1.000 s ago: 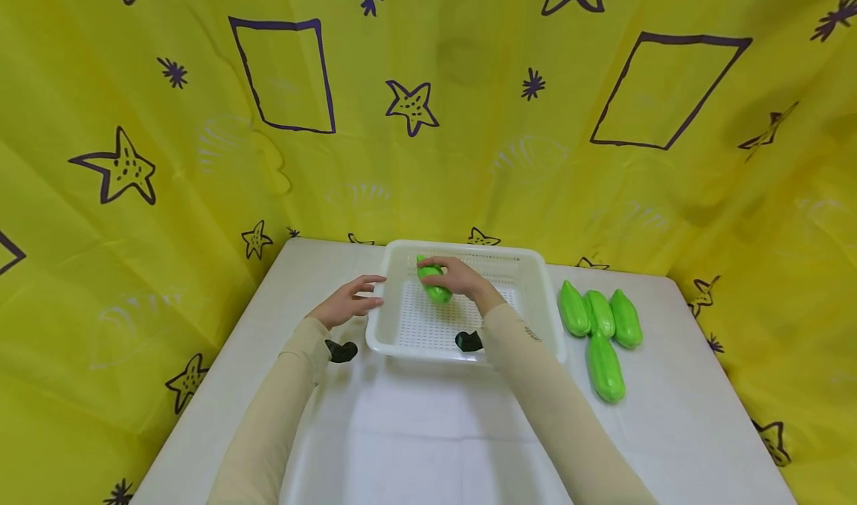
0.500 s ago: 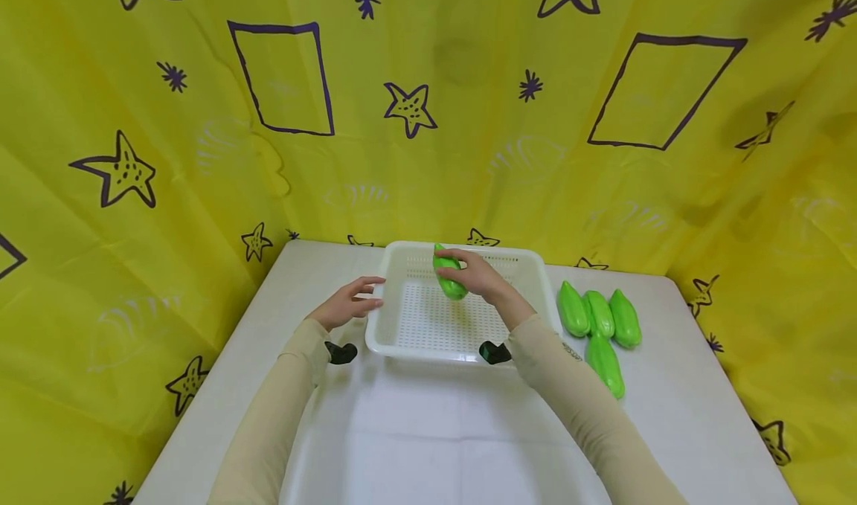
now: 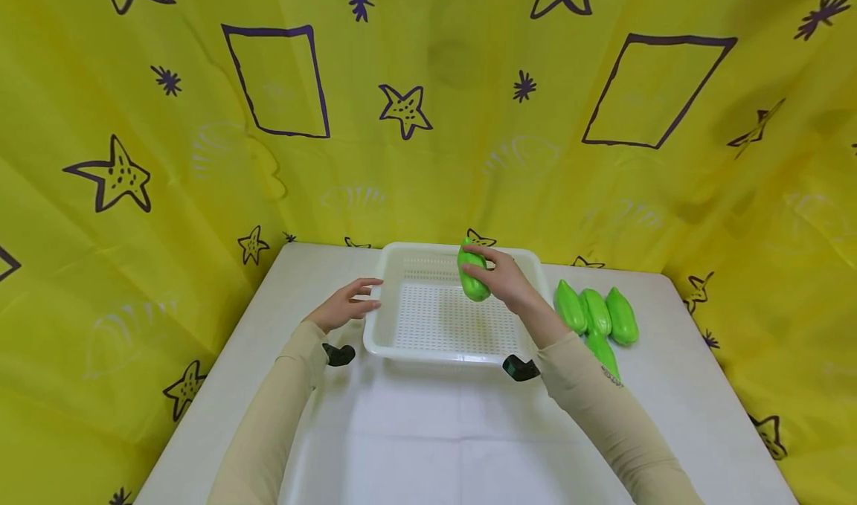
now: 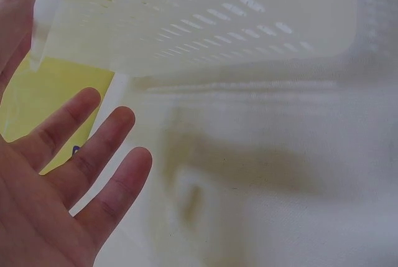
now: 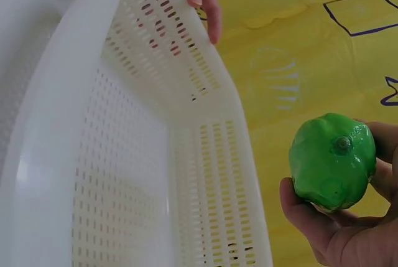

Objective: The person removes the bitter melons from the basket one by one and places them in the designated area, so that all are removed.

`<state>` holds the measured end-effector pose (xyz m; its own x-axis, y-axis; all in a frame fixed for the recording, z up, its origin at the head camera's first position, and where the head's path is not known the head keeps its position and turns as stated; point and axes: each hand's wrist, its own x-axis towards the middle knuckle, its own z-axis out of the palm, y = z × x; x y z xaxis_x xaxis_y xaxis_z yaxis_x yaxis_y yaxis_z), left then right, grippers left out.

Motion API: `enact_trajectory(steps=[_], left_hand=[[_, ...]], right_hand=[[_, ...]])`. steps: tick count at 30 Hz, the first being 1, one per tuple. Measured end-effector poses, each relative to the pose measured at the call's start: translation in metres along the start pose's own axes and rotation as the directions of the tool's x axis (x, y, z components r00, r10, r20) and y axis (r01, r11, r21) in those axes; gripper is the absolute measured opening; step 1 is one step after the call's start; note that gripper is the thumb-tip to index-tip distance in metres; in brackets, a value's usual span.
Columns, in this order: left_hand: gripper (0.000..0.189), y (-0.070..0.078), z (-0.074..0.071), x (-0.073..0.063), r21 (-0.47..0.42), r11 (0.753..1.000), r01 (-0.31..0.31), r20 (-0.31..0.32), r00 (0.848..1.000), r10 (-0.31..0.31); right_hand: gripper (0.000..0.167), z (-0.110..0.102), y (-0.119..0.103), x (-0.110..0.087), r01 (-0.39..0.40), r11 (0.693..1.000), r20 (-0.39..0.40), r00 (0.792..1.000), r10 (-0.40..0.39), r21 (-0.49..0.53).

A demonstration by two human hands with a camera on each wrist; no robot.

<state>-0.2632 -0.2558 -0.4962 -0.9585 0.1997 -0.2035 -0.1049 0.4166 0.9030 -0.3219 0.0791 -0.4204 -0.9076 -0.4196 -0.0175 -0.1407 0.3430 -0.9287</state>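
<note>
My right hand [image 3: 504, 276] holds a glossy, ribbed green gourd [image 3: 474, 276] above the white perforated plastic basket [image 3: 455, 358], at the right half of its far side. In the right wrist view the gourd [image 5: 333, 161] shows its blunt end with a small round scar, between thumb and fingers. My left hand [image 3: 343, 306] rests its fingertips against the basket's left rim. Seen in the left wrist view, several fingers of this left hand [image 4: 74, 173] are straight and spread below the basket wall [image 4: 236, 24]. No gourd shows inside the basket.
Several more green gourds [image 3: 596, 313] lie grouped on the white table right of the basket, one partly behind my right sleeve [image 3: 596, 401]. Yellow curtain [image 3: 428, 170] with dark star drawings encloses the table at the back and sides. Dark devices sit under both wrists.
My right hand has lifted the gourd from inside the basket and moved it rightward. My left hand stays at the basket's left rim.
</note>
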Motion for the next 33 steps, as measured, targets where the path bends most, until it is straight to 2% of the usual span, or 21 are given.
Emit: enact_trajectory(steps=[8,17,19,24,28,33], left_hand=[[0.057,0.000,-0.001,0.001,0.009,1.000,-0.002,0.001,1.000,0.002],[0.056,0.000,0.001,0.001,0.008,1.000,-0.018,0.009,1.000,0.017],[0.056,0.003,0.001,-0.001,0.006,1.000,-0.017,0.011,1.000,0.017],[0.054,0.023,0.002,-0.015,-0.002,1.000,-0.016,0.023,1.000,0.016],[0.054,0.031,0.003,-0.021,0.017,0.999,-0.029,0.020,0.999,0.029],[0.055,0.021,0.004,-0.015,0.011,1.000,-0.018,0.010,1.000,0.018]], right_hand=[[0.049,-0.017,0.003,-0.021,0.026,1.000,-0.050,0.998,-0.026,-0.013],[0.051,-0.030,0.013,-0.044,0.019,1.000,-0.111,0.994,-0.019,-0.004],[0.052,-0.034,0.016,-0.049,0.021,1.000,-0.123,0.992,-0.020,0.009],[0.055,-0.046,0.024,-0.063,0.016,1.000,-0.159,0.987,-0.012,0.026],[0.058,-0.060,0.029,-0.080,-0.018,1.000,-0.180,0.984,0.014,-0.016],[0.062,-0.080,0.039,-0.100,-0.039,0.999,-0.206,0.978,0.030,-0.038]])
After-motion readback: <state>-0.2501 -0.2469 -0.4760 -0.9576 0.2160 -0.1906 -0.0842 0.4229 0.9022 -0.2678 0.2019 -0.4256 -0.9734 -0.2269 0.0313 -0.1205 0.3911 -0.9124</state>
